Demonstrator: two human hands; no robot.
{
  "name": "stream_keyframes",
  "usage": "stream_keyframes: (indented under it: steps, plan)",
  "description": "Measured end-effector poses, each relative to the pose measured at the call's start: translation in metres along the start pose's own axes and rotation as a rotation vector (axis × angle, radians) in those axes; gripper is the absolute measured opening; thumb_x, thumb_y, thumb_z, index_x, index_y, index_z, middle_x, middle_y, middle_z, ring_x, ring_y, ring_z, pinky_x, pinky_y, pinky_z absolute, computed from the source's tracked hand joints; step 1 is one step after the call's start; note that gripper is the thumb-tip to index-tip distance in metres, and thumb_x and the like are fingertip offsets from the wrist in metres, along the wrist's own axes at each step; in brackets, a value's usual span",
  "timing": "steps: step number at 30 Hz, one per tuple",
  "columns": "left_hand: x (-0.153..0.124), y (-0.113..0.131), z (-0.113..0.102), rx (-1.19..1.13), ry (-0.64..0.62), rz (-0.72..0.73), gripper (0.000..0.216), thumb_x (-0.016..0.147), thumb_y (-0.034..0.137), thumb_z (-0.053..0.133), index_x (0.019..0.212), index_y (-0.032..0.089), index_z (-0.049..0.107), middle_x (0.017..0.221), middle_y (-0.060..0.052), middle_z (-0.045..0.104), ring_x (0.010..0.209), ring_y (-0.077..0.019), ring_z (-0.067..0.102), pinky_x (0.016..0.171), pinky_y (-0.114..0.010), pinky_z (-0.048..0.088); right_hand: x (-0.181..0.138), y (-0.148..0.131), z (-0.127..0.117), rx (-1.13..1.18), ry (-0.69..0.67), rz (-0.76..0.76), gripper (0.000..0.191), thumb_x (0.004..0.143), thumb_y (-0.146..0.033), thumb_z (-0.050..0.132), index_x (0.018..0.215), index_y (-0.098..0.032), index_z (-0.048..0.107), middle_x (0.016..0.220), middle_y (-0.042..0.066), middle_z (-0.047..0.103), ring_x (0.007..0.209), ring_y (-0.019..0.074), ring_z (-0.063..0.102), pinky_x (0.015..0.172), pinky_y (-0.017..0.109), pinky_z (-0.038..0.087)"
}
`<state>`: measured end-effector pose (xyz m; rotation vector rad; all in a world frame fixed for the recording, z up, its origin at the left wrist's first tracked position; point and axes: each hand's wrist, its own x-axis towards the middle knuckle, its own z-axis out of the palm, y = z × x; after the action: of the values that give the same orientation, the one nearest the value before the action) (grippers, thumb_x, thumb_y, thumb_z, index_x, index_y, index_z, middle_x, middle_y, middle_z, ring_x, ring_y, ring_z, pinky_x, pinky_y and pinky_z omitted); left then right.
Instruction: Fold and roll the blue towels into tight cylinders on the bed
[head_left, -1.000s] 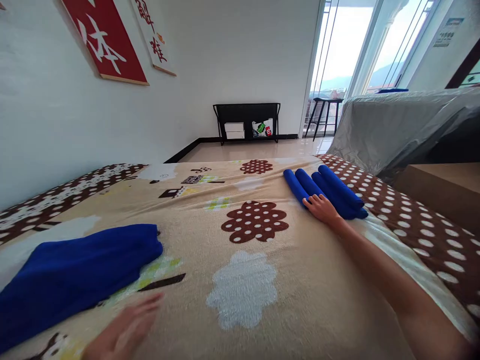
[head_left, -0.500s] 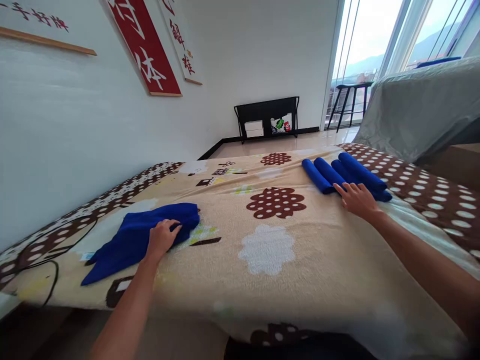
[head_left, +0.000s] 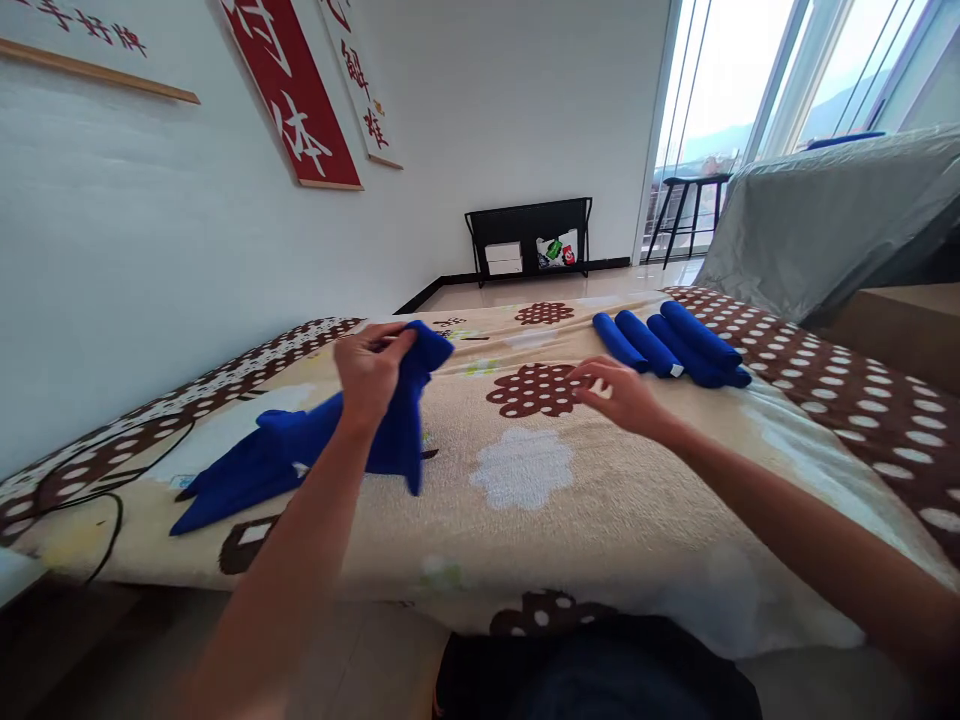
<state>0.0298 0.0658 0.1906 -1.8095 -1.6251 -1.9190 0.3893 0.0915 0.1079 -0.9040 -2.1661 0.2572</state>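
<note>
My left hand (head_left: 367,370) pinches a blue cloth towel (head_left: 401,430) near its upper corner, between thumb and fingers. The lifted part hangs down above the bed. More blue cloth (head_left: 247,475) lies spread to the left behind my forearm; whether it is one piece with the lifted towel I cannot tell. My right hand (head_left: 619,395) hovers over the blanket with its fingers curved and apart, holding nothing. Just beyond it several rolled blue towels (head_left: 649,345) lie side by side, one showing a small white label.
A beige and brown dotted blanket (head_left: 525,545) covers the bed. Black cables (head_left: 112,495) lie at its left edge. Beyond stand a black rack (head_left: 529,220), a stool (head_left: 694,185) and furniture under a grey cover (head_left: 810,215). A cardboard box (head_left: 900,325) is at the right.
My left hand has raised part of the blue towel up and to the right. My right hand has left the rolled towels and moved left.
</note>
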Motion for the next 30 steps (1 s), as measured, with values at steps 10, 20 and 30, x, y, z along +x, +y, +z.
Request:
stream_keyframes:
  steps: [10, 20, 30]
  plan:
    - [-0.079, 0.114, 0.04, -0.357, -0.666, -0.022, 0.019, 0.078, 0.035, 0.076, 0.085, 0.018, 0.074, 0.073, -0.001, 0.068, 0.066, -0.0133, 0.06, 0.059, -0.024, 0.045, 0.002, -0.055, 0.014, 0.495, 0.017, 0.06, 0.025, 0.082, -0.041, 0.068, 0.095, -0.019, 0.07, 0.092, 0.001, 0.069, 0.087, 0.0184, 0.062, 0.08, 0.032, 0.051]
    - [-0.08, 0.113, 0.072, -0.599, -0.981, 0.045, 0.035, 0.087, 0.031, 0.063, 0.12, 0.022, 0.065, 0.124, -0.007, 0.067, 0.116, -0.0249, 0.061, 0.103, -0.039, 0.044, -0.005, -0.071, -0.036, 0.731, 0.073, 0.065, 0.034, 0.081, -0.053, 0.07, 0.086, -0.02, 0.07, 0.066, 0.0, 0.06, 0.064, 0.0142, 0.057, 0.059, 0.028, 0.05]
    - [-0.086, 0.089, 0.077, -0.732, -0.932, -0.389, 0.017, 0.072, 0.029, 0.071, 0.079, 0.016, 0.063, 0.077, -0.001, 0.059, 0.071, -0.0133, 0.054, 0.066, -0.025, 0.042, 0.0, -0.046, -0.05, 0.685, 0.071, 0.165, 0.03, 0.078, -0.048, 0.071, 0.091, -0.021, 0.075, 0.086, 0.003, 0.071, 0.08, 0.0178, 0.064, 0.073, 0.033, 0.051]
